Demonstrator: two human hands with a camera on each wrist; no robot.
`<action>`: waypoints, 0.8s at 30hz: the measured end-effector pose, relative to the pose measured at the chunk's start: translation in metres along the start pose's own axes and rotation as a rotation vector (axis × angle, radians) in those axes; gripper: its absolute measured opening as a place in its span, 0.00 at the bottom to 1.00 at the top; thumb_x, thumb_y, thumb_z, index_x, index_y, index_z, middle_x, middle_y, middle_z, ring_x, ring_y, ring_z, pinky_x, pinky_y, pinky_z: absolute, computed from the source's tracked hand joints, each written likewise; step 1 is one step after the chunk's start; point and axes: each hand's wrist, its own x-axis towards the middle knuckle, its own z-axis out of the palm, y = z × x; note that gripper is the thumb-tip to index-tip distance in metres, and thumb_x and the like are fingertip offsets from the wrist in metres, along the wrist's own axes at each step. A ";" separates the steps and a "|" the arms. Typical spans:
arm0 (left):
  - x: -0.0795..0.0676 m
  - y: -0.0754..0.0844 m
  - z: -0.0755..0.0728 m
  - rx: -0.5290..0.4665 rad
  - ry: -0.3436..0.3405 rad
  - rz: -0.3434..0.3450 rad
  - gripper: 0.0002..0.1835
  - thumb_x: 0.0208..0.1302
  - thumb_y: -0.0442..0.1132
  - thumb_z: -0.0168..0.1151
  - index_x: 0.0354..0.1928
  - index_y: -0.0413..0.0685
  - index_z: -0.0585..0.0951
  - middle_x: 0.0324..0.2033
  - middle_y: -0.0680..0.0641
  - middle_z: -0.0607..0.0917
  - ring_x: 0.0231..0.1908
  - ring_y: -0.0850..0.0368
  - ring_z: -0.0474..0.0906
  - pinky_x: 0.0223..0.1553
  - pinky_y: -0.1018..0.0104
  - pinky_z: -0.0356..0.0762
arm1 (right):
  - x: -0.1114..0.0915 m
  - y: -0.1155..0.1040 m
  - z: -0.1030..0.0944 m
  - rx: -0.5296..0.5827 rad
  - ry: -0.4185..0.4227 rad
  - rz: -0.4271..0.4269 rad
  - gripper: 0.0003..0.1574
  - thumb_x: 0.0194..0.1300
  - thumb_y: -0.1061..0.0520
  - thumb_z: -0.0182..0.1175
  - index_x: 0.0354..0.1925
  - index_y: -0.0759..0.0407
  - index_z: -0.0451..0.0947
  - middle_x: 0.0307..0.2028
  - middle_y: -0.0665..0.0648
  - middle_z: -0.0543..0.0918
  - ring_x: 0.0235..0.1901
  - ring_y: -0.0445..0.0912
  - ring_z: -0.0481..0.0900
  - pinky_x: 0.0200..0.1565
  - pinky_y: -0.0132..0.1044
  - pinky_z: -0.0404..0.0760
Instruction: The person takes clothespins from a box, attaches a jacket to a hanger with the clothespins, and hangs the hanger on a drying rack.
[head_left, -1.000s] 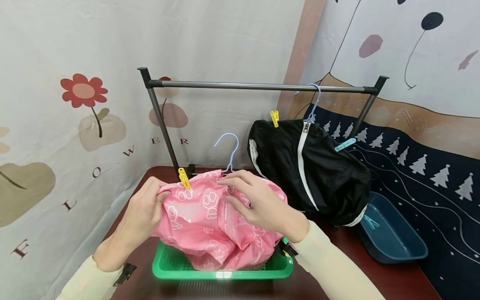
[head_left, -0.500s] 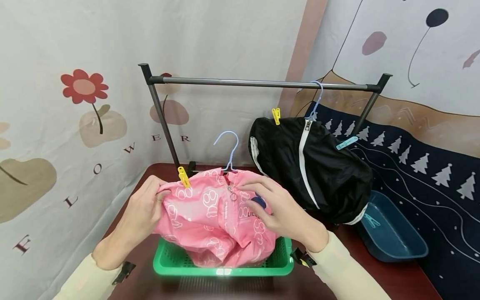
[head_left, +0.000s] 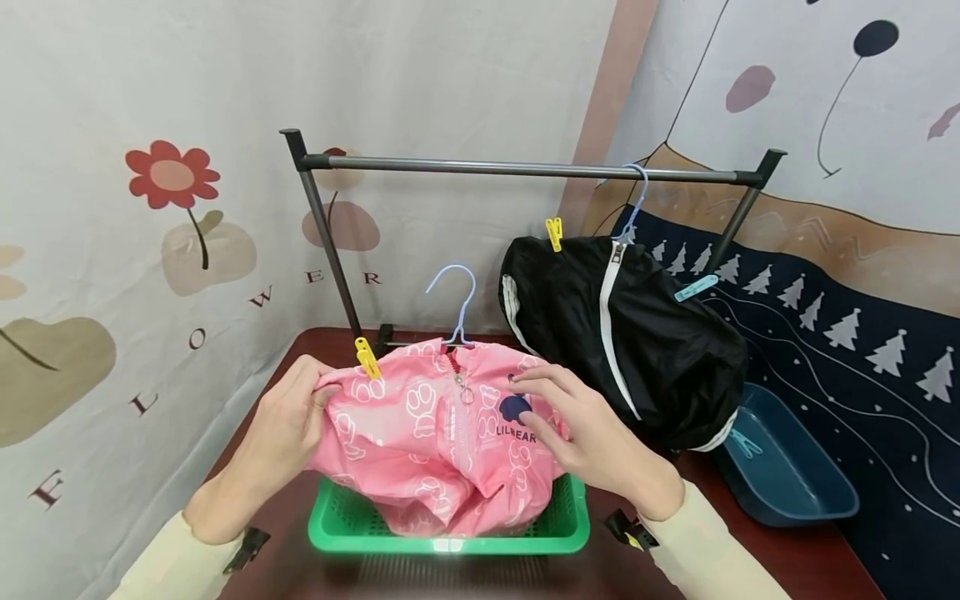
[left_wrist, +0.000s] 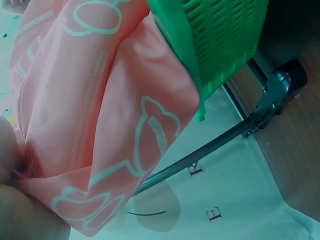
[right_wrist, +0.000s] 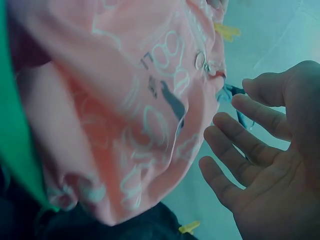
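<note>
A pink zip-up jacket (head_left: 420, 433) with white bear outlines hangs on a light blue hanger (head_left: 463, 302), whose hook stands free above the collar. My left hand (head_left: 288, 417) pinches the jacket at its left shoulder, beside a yellow clothespin (head_left: 367, 358) clipped there. In the left wrist view, finger and thumb hold a fold of the pink fabric (left_wrist: 75, 125). My right hand (head_left: 592, 425) is over the jacket's right side, fingers spread and relaxed around the dark bear print. The right wrist view shows its fingers (right_wrist: 235, 165) apart from the cloth, palm facing the jacket.
A green basket (head_left: 450, 546) sits under the jacket. Behind stands a metal rack (head_left: 510, 168) with a black jacket (head_left: 562, 308) hung at its right, carrying a yellow clothespin (head_left: 554, 234) and a blue clothespin (head_left: 696, 288). A blue basin (head_left: 795, 467) holds a clothespin (head_left: 746, 443).
My right hand has drawn away from the jacket's zipper toward the right, uncovering the zip pull and the bear print. The left hand keeps its grip on the shoulder.
</note>
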 end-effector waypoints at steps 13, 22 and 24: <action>-0.006 0.001 -0.003 -0.010 -0.001 0.006 0.14 0.65 0.25 0.80 0.47 0.38 0.83 0.40 0.46 0.83 0.40 0.59 0.77 0.48 0.82 0.79 | -0.032 0.022 -0.016 -0.042 0.068 0.081 0.28 0.72 0.66 0.79 0.67 0.56 0.89 0.66 0.54 0.89 0.64 0.49 0.90 0.72 0.17 0.76; -0.008 0.001 -0.004 -0.010 -0.010 -0.006 0.17 0.62 0.23 0.80 0.48 0.39 0.82 0.40 0.47 0.82 0.39 0.61 0.76 0.47 0.83 0.78 | -0.049 0.033 -0.034 -0.107 0.110 0.136 0.28 0.73 0.68 0.78 0.67 0.55 0.89 0.66 0.55 0.89 0.63 0.49 0.90 0.73 0.14 0.72; -0.009 0.000 -0.005 -0.018 -0.011 -0.002 0.13 0.68 0.29 0.77 0.49 0.38 0.83 0.40 0.47 0.82 0.39 0.61 0.76 0.47 0.83 0.78 | -0.052 0.035 -0.037 -0.116 0.130 0.140 0.29 0.72 0.69 0.78 0.67 0.54 0.89 0.66 0.55 0.90 0.63 0.50 0.89 0.74 0.13 0.70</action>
